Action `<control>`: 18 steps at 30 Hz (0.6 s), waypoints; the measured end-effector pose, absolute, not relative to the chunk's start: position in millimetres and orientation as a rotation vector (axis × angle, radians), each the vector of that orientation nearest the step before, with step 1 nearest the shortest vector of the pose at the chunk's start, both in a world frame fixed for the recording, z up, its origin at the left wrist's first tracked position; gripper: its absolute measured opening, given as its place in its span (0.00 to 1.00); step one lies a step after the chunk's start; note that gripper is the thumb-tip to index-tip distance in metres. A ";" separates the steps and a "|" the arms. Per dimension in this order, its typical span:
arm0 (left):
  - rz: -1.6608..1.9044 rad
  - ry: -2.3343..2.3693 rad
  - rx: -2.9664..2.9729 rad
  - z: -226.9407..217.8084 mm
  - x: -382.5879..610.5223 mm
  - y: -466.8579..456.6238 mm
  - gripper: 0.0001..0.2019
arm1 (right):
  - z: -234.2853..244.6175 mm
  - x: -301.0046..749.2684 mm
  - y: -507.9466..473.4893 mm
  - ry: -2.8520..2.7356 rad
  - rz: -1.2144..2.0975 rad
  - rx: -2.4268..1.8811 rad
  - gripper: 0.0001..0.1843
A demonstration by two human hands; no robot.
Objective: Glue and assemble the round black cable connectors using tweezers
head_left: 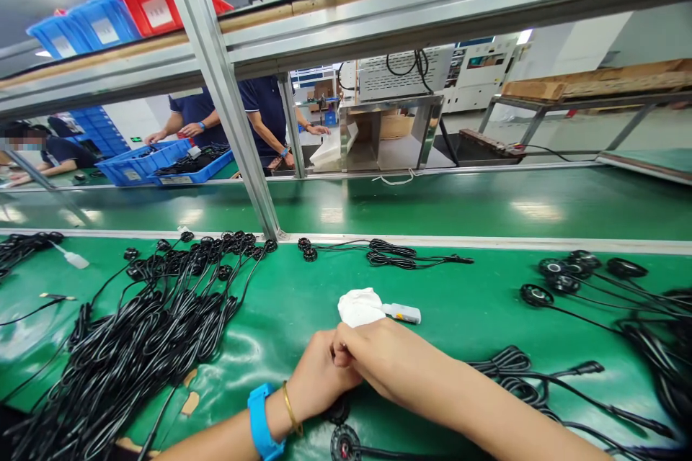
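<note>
Hands meet low at centre: left hand (318,378) and right hand (378,360) pinched together over something small, hidden in their grip. Cloth (360,306) lies just beyond them on the worktop (292,302), marker (403,313) pointing right; round disc (344,443) sits under the wrists.

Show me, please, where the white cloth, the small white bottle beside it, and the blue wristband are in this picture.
white cloth (359,306): head view, middle of the crumpled wad.
small white bottle (403,313): head view, on its body, lying flat on the green mat.
blue wristband (260,421): head view, on the band around the left wrist.
</note>
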State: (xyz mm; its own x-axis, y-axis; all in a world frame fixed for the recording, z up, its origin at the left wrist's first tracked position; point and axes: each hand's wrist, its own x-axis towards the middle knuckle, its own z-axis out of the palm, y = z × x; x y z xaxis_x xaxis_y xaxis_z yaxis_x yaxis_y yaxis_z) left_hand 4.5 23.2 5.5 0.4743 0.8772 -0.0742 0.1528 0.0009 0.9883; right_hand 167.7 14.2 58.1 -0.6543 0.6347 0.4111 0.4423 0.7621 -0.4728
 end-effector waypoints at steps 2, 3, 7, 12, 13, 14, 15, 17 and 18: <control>0.737 0.948 1.481 7.9 5.3 22.5 0.05 | 59.3 171.7 13.4 -2.360 0.448 -0.809 0.11; 0.727 0.967 1.477 9.8 5.8 21.7 0.04 | 59.5 177.7 13.7 -2.300 0.468 -0.823 0.10; 0.640 1.133 1.448 15.6 7.6 18.7 0.13 | 53.3 225.6 26.0 -2.000 0.372 -1.206 0.08; 0.627 1.154 1.443 12.0 7.4 16.8 0.14 | 20.0 287.4 52.0 -2.150 -0.109 -1.765 0.07; 0.627 1.155 1.449 10.9 7.1 16.4 0.15 | 14.2 293.4 54.5 -2.164 -0.121 -1.778 0.09; 0.625 1.154 1.456 10.0 6.9 16.0 0.15 | 10.5 297.0 55.5 -2.171 -0.143 -1.793 0.10; 0.623 1.151 1.462 9.5 6.7 15.5 0.15 | 9.0 298.0 55.1 -2.171 -0.170 -1.804 0.10; 0.622 1.144 1.470 9.7 6.3 14.6 0.14 | 12.4 293.2 50.6 -2.151 -0.219 -1.803 0.06; 0.631 1.141 1.474 10.3 6.2 14.3 0.14 | 16.2 287.6 46.7 -2.140 -0.233 -1.790 0.04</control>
